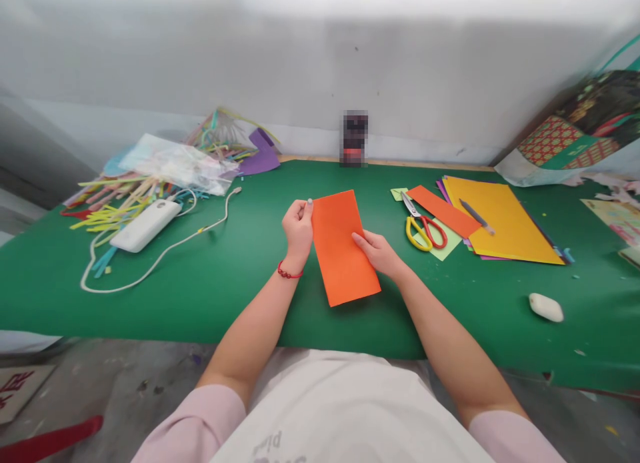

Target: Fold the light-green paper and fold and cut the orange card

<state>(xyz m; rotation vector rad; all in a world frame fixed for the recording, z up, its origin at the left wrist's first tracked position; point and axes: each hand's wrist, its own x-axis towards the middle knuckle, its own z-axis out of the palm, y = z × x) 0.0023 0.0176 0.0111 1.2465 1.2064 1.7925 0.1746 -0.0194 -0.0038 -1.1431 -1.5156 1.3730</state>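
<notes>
An orange sheet of paper (344,249), longer than it is wide, is held up over the green table in front of me. My left hand (299,224) pinches its upper left edge, thumb on the near face. On the right edge, about midway down, my right hand (376,251) grips it with the thumb on top and the fingers behind, hidden. To the right lie scissors (423,226) with one yellow and one red handle, blades partly spread. They rest beside an orange paper strip (443,211) and over a light green paper piece (446,241).
A stack of yellow paper (507,219) with a grey pen (475,216) lies farther right, near a white case (546,307). On the left are a white power bank (147,225) with its cable (165,253) and a heap of coloured paper strips (145,189). A patterned bag (565,146) stands back right.
</notes>
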